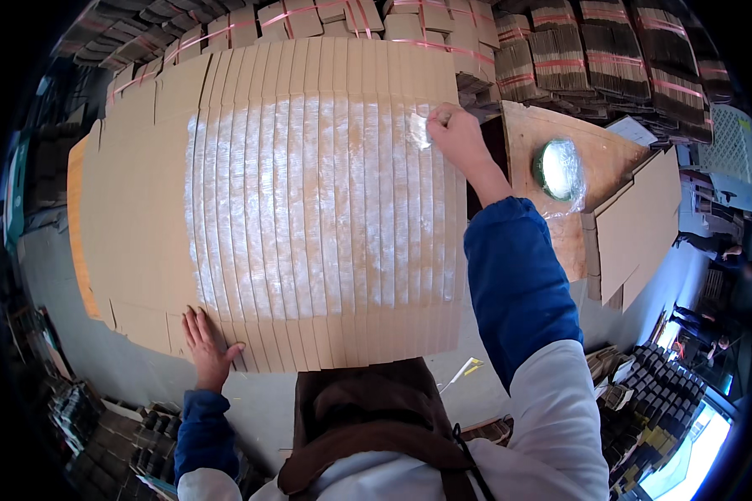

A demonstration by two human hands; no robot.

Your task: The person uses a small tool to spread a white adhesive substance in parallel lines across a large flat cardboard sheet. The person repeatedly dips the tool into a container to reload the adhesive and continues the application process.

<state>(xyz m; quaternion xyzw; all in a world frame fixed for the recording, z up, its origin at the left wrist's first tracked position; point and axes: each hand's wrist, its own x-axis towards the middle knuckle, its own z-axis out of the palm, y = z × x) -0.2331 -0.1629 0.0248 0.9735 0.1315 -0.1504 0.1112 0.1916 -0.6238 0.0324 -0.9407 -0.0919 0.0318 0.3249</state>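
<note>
A fanned row of overlapping cardboard sheets (pixel 134 217) covers the table in front of me. Whitish, wet-looking smears run across the middle of their exposed strips. At the far right of the row, my right hand (pixel 453 134) pinches a small white pad (pixel 419 131) against the cardboard; whether it is cloth, sponge or a brush cannot be made out. My left hand (pixel 210 349) lies on the near edge of the sheets, left of the middle, with fingers spread and nothing in it.
To the right, a wooden board (pixel 522 138) bears a green-rimmed round container (pixel 558 171) wrapped in clear plastic, with something white inside. Beside it lean loose cardboard sheets (pixel 639 225). Bundled cardboard stacks (pixel 593 50) tied with pink strap line the far side. A person (pixel 714 245) stands at the far right.
</note>
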